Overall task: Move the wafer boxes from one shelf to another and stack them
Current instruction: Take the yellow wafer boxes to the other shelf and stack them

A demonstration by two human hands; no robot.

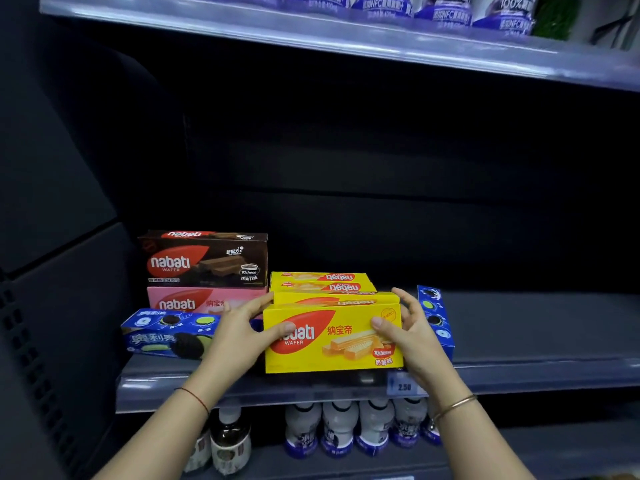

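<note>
A yellow wafer box (pixel 341 344) stands on its long edge at the front of the middle shelf (pixel 519 372). My left hand (pixel 242 330) grips its left end, and my right hand (pixel 410 332) grips its right end. Right behind it lie two more yellow wafer boxes (pixel 320 282), stacked flat. To the left a brown wafer box (pixel 204 259) sits on top of a pink wafer box (pixel 187 299).
A blue cookie box (pixel 162 334) lies in front of the pink one, and another blue cookie box (pixel 436 318) stands upright beside my right hand. Bottles (pixel 339 429) fill the shelf below. White and purple cartons (pixel 446 10) line the shelf above.
</note>
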